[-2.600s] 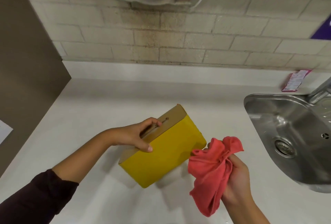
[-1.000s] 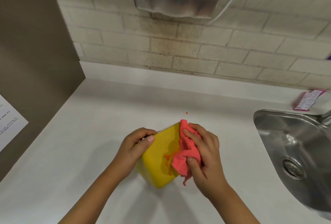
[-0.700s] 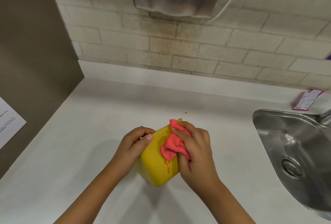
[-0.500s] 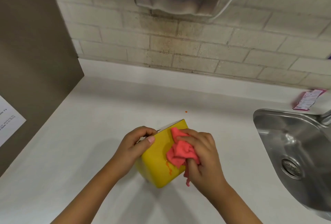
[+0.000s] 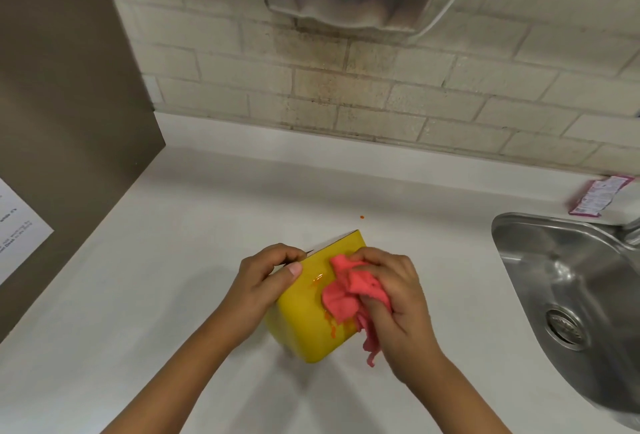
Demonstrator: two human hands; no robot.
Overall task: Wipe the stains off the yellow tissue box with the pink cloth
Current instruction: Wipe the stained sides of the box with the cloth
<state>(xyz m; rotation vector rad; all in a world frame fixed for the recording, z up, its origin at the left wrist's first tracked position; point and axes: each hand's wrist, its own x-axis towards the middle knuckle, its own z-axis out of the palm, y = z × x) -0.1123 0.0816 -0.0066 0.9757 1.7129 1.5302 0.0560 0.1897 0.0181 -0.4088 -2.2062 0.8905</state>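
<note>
Wiping goes best if the left hand (image 5: 268,281) fingers keep clamping the yellow tissue box (image 5: 304,322) firmly while the right hand (image 5: 391,298), fingers bunched around the pink cloth (image 5: 346,298), sweeps over the orange stains (image 5: 317,279).

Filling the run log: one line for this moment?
left hand holds yellow tissue box | right hand presses pink cloth on it | orange stains remain

Bright, even light leaves soft double shadows on the tabletop (image 5: 145,295) below the left hand (image 5: 263,288), while brick lines bow toward the edges.
</note>
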